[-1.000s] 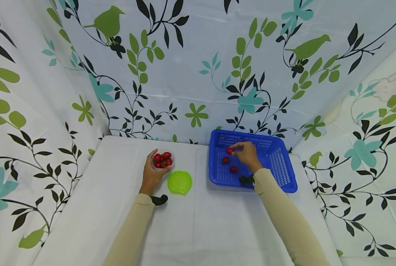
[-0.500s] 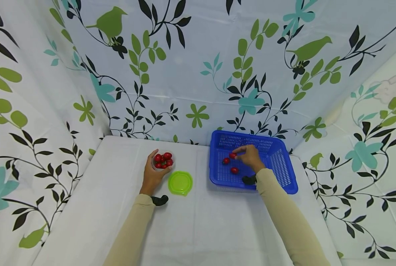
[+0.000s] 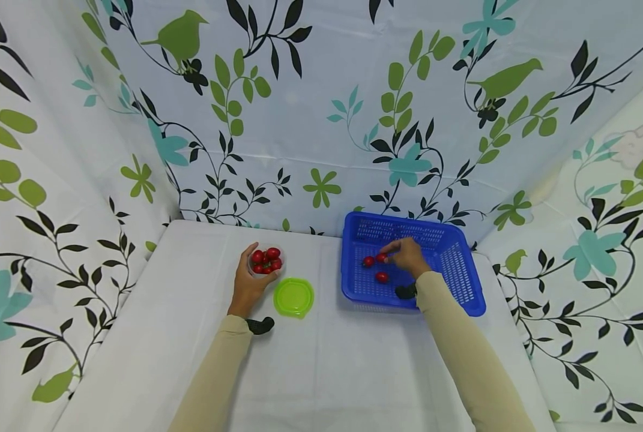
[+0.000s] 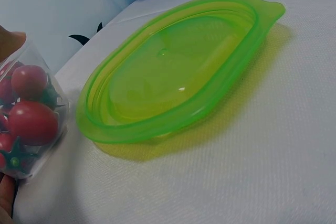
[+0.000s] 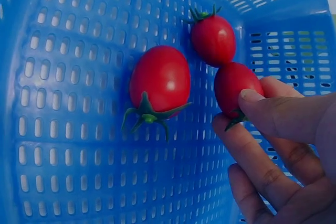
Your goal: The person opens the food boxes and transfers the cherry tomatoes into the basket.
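My left hand grips a clear plastic cup filled with several cherry tomatoes, standing on the white table. Just right of it lies a translucent green lid. Inside the blue perforated basket, my right hand pinches a cherry tomato between thumb and fingers. In the right wrist view this tomato touches a second tomato beyond it. A third tomato, its green stem end toward the camera, rests apart on the basket floor.
A white cloth covers the table. Behind it and along both sides hang patterned curtains with leaves and birds. The basket stands at the table's back right, near the rear curtain.
My right hand, with the tomato pinched, has moved slightly toward me and right inside the basket, bringing it beside another tomato. The left hand and cup stay in place.
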Motion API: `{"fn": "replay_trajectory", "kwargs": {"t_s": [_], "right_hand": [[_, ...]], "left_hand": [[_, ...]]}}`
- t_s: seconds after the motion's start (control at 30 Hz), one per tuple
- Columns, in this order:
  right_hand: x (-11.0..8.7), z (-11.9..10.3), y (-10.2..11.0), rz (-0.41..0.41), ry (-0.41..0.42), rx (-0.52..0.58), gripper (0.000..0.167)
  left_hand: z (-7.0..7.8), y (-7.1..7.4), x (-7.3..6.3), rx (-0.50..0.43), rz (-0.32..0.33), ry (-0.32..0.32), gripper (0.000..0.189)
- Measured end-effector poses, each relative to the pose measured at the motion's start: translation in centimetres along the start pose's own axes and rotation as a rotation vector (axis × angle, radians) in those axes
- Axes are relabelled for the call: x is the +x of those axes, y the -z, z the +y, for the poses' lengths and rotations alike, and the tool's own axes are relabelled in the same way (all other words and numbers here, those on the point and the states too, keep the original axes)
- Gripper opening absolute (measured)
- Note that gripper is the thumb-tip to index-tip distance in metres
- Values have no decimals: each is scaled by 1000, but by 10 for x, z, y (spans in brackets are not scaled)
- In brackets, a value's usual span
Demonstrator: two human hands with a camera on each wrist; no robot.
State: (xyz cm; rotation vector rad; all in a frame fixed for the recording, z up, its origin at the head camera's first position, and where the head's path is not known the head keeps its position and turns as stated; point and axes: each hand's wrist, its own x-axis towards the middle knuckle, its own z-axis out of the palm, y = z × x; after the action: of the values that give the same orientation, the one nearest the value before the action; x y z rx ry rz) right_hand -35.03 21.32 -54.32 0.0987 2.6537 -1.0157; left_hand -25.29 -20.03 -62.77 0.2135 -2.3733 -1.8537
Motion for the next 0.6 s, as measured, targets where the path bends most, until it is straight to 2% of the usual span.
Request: {"fn": "replay_trajectory", "kwargs": {"t_s": [0.6], "right_hand": [[4,0,-7,4,-13,-44,27]], "left_hand": [[0,1,0,-1,5,-3,94]]}}
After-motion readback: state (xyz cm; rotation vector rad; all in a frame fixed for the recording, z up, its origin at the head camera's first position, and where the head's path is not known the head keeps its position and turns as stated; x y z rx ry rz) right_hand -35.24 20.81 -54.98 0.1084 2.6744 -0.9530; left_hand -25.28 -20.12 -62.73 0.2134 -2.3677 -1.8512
